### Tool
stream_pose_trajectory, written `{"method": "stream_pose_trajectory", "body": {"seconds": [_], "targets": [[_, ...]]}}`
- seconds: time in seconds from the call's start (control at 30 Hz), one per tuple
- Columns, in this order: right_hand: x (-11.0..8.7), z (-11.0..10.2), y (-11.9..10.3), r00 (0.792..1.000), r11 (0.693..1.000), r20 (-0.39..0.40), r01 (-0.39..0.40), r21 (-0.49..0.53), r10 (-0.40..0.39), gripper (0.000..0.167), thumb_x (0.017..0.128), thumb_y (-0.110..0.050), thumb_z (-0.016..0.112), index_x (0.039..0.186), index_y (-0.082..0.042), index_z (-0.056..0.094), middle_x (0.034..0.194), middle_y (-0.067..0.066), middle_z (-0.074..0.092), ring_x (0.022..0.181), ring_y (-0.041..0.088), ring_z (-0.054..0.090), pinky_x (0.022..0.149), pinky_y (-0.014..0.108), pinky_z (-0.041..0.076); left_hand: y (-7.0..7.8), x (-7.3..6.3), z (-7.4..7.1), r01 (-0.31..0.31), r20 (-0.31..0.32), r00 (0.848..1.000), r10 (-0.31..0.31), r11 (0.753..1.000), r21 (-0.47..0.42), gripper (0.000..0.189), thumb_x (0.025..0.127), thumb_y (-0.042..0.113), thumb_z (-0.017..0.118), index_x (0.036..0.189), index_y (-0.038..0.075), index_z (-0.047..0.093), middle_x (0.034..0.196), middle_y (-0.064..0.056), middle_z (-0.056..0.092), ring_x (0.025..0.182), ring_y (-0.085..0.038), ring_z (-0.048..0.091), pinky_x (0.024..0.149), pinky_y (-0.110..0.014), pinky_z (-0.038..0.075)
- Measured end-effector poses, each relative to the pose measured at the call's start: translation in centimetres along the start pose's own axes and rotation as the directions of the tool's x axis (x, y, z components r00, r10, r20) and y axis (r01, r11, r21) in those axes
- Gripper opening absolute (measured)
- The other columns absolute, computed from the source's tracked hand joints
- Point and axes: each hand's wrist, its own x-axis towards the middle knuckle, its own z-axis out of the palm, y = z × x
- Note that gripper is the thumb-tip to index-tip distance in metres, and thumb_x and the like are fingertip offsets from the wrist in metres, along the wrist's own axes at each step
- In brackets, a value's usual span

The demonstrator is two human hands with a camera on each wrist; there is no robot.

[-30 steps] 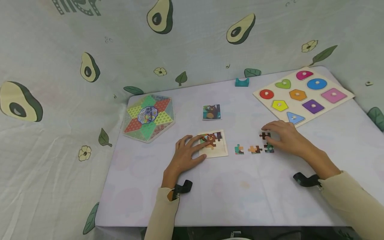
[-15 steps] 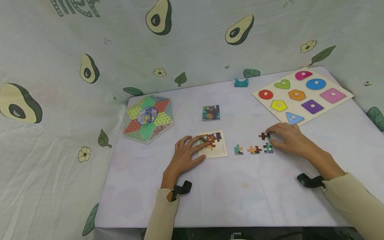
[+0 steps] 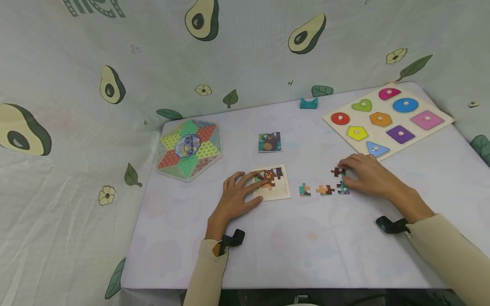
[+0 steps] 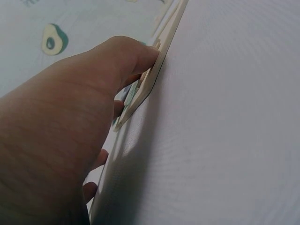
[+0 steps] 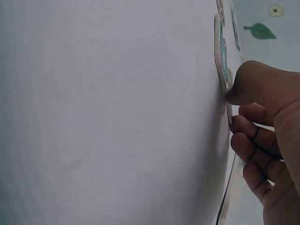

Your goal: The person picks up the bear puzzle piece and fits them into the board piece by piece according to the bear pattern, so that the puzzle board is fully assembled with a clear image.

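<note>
My left hand (image 3: 238, 197) rests with spread fingers on a small wooden puzzle board (image 3: 279, 191), which carries a partly assembled bear picture (image 3: 269, 176). The left wrist view shows its thumb on the board's raised edge. With thumb and fingertips, my right hand (image 3: 367, 176) pinches a flat puzzle piece (image 5: 229, 110) low over the tabletop; the hand hides part of it. Beside these fingers lie a dark brown piece (image 3: 337, 172) and a green piece (image 3: 343, 189). Further left are an orange-brown piece (image 3: 325, 190) and a green-orange piece (image 3: 305, 190).
A square bear picture card (image 3: 269, 142) lies behind the board. At the left stands a hexagonal star-patterned game box (image 3: 189, 151). A shape board (image 3: 383, 129) with knobbed pieces occupies the back right, near a teal block (image 3: 309, 104).
My right hand shifts slightly right, away from the brown piece, and its thumb draws back from the green piece. The left hand stays on the board.
</note>
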Motion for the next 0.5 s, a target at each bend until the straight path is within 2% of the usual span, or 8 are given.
{"method": "stream_pose_trajectory", "body": {"seconds": [0.23, 0.5], "targets": [[0.1, 0.1, 0.2, 1.000, 1.000, -0.028, 0.000, -0.002, 0.000, 0.039, 0.079, -0.012, 0.079, 0.114, 0.001, 0.066, 0.106, 0.012, 0.067, 0.102, 0.031, 0.057, 0.088, 0.051, 0.039, 0.1, 0.0, 0.0, -0.011, -0.005, 1.000, 0.011, 1.000, -0.005, 0.054, 0.097, 0.055, 0.055, 0.148, 0.040, 0.049, 0.159, 0.005, 0.034, 0.143, -0.030, 0.025, 0.110, -0.056, 0.020], [0.7, -0.6, -0.9, 0.999, 1.000, -0.049, 0.013, 0.000, -0.013, 0.039, 0.076, -0.010, 0.080, 0.112, 0.000, 0.068, 0.104, 0.009, 0.067, 0.100, 0.028, 0.057, 0.089, 0.049, 0.041, 0.1, -0.1, -0.1, 0.009, 0.007, 1.000, -0.009, 1.000, 0.008, 0.054, 0.097, 0.056, 0.054, 0.148, 0.041, 0.048, 0.160, 0.007, 0.032, 0.143, -0.029, 0.023, 0.111, -0.056, 0.018]]}}
